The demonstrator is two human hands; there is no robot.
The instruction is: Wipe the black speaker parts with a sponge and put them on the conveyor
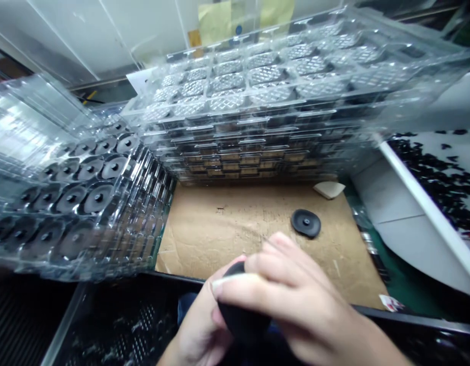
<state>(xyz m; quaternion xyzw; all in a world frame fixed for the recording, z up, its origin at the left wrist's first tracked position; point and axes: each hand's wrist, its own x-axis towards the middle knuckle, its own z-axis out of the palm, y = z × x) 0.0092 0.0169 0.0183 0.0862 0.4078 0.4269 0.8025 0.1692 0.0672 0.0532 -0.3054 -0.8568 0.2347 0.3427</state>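
Both hands meet low in the middle, in front of the cardboard. My left hand [206, 317] curls round a smooth black rounded part [244, 320], fingers closed on it. Over the same part my right hand [295, 295] is bent, its fingers closed and pressing on its upper side. Motion blur and the fingers hide much of the part, and whether the right hand holds anything more cannot be made out. Just beyond the right hand, a black oval disc [306, 223] with a small raised centre lies on the cardboard sheet [219, 218].
Stacked clear plastic trays [253, 117] with round pockets stand at the back. Another tray stack [82, 203] on the left holds several black discs. A white bin [429, 213] of small black pieces is at right. A pale scrap [330, 189] lies on the cardboard.
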